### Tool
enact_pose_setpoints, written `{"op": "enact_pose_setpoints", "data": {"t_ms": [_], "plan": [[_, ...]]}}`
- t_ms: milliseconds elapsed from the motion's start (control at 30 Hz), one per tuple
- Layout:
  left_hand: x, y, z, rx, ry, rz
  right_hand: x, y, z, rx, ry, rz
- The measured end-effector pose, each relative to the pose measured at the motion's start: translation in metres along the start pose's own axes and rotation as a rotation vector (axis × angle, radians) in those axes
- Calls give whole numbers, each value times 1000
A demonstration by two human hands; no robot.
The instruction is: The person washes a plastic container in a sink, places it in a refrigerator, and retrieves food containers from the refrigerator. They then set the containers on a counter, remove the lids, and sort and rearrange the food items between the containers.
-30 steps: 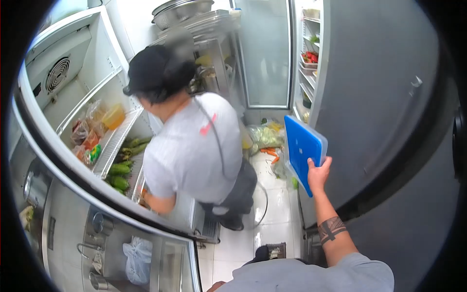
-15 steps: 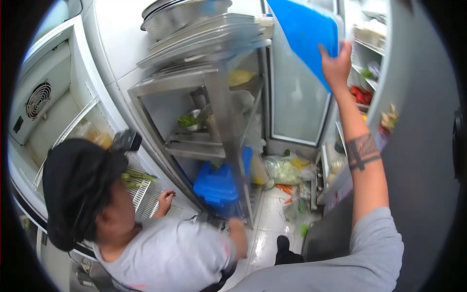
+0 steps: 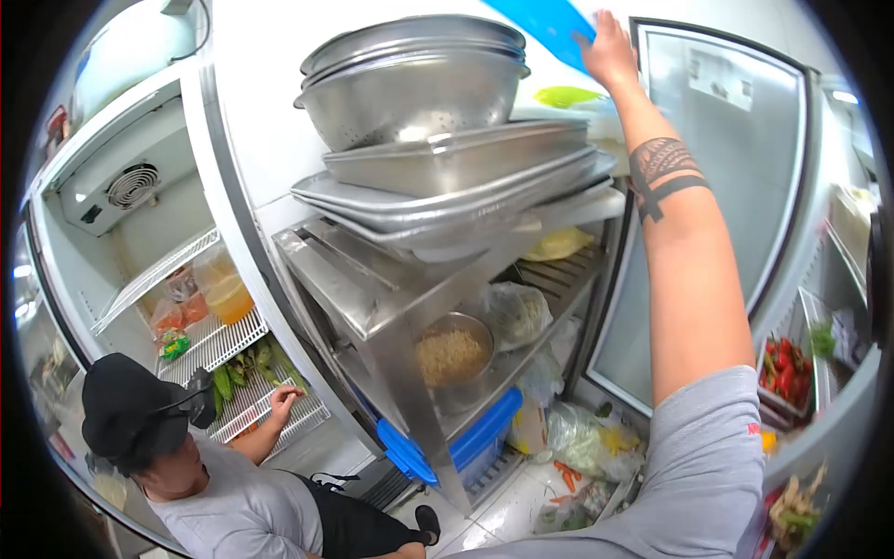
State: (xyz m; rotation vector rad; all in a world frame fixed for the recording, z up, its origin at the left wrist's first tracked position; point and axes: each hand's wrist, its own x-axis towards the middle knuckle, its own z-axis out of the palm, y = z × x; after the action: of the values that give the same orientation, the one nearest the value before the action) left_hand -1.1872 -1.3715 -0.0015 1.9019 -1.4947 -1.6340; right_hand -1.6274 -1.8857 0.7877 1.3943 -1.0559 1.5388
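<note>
High at the top of the view, my right hand (image 3: pixel 610 51) grips the edge of a blue plastic lid (image 3: pixel 540 28), whose upper part is cut off by the frame. My arm reaches above a steel rack (image 3: pixel 391 298). Left of the hand stand stacked steel colanders (image 3: pixel 414 88), resting on metal trays (image 3: pixel 456 177). Something yellow-green (image 3: pixel 566 96) lies just below the lid. My left hand is out of view.
A co-worker in a black cap (image 3: pixel 140 405) stands at left, one hand (image 3: pixel 284 402) at an open fridge's wire shelves (image 3: pixel 270 438). A glass door (image 3: pixel 708 186) is at right. Bagged vegetables (image 3: pixel 582 433) and carrots (image 3: pixel 565 475) lie on the floor. Red peppers (image 3: pixel 785 368) sit lower right.
My view has tilted up and turned. The blue lid in my right hand has moved left, over the rack's top. The co-worker now appears lower and further left.
</note>
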Motion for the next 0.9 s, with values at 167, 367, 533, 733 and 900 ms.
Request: {"op": "enact_pose_setpoints", "data": {"t_ms": [167, 367, 533, 733, 900], "plan": [[-70, -35, -5, -133, 214, -199, -40, 36, 78, -115, -772, -35], [-214, -183, 64, -139, 258, -503, -37, 45, 85, 280, -967, 53], [-254, -288, 131, 723, -79, -52, -154, -139, -112, 658, -574, -469], [-270, -372, 142, 182, 450, -478, -383, -348, -228, 995, -970, -392], [-307, -452, 169, -75, 478, -561, -629, -515, -289, 1028, -1598, -509]]}}
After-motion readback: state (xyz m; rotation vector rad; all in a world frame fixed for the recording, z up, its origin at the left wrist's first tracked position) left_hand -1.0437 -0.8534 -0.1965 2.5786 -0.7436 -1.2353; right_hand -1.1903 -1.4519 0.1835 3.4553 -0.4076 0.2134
